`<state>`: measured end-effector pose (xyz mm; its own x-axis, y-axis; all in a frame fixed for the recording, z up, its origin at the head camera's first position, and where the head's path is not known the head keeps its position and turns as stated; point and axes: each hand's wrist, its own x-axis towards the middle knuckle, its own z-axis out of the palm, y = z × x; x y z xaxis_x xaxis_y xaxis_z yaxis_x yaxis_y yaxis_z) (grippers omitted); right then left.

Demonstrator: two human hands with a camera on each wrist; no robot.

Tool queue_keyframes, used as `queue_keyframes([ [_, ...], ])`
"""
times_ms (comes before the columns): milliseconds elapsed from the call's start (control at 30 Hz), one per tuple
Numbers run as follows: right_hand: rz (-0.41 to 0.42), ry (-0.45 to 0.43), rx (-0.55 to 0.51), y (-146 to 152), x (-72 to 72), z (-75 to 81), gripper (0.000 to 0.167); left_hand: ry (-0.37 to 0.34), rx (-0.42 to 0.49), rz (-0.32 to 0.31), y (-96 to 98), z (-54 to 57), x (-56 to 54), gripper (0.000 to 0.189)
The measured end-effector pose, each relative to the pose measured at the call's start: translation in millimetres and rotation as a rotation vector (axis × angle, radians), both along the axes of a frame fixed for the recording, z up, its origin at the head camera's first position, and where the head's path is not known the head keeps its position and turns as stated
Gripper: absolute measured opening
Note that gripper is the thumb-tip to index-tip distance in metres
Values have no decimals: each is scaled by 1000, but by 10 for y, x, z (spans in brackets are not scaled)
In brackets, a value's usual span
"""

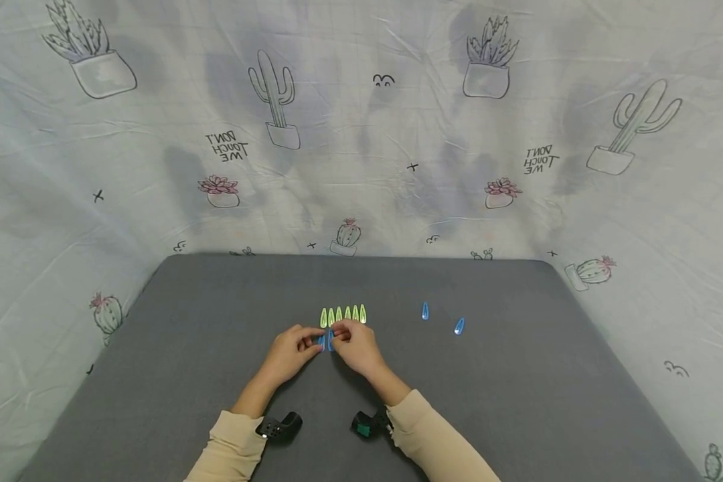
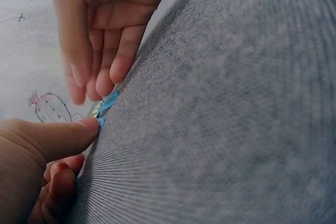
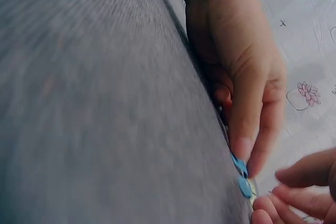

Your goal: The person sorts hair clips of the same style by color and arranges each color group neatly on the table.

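Note:
My left hand [image 1: 290, 353] pinches a blue snap hair clip [image 1: 322, 342] between thumb and index finger, low against the table. A second blue hair clip [image 1: 330, 341] lies just right of it, beside the fingertips of my right hand [image 1: 357, 347]. In the left wrist view, the right hand [image 2: 107, 30] has its thumb apart from its loosely extended fingers, with nothing seen between them. Behind both hands stands a row of several yellow-green hair clips [image 1: 339, 316], side by side; the hands partly cover its near ends.
Two more blue hair clips, one upright [image 1: 425, 310] and one tilted [image 1: 460, 326], lie apart to the right on the grey tabletop [image 1: 494, 402]. A white cloth [image 1: 361, 134] printed with cacti hangs behind the table. Each wrist carries a black camera.

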<state>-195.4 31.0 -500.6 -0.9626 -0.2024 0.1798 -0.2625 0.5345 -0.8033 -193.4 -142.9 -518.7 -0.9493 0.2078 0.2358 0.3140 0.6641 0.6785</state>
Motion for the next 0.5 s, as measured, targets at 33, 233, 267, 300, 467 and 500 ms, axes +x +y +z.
queue_keyframes([
  [33, 16, -9, -15, 29, -1, 5, 23, -2, 3, 2, 0, -1, -2, 23],
  [233, 82, 2, -105, 306, -25, 46, 33, 11, 20, 5, -4, -2, -6, 22],
  [267, 86, 9, -119, 362, -27, 57, 33, 18, 22, 5, -5, -4, -7, 22],
  [300, 90, 14, -131, 419, -31, 68, 34, 26, 21, 5, -6, -6, -6, 22],
  [467, 103, 35, -153, 733, -36, 96, 39, 35, 6, -4, -11, -23, -4, 24],
  [500, 104, 33, -151, 799, -37, 99, 40, 32, 4, -5, -13, -25, -2, 24],
])
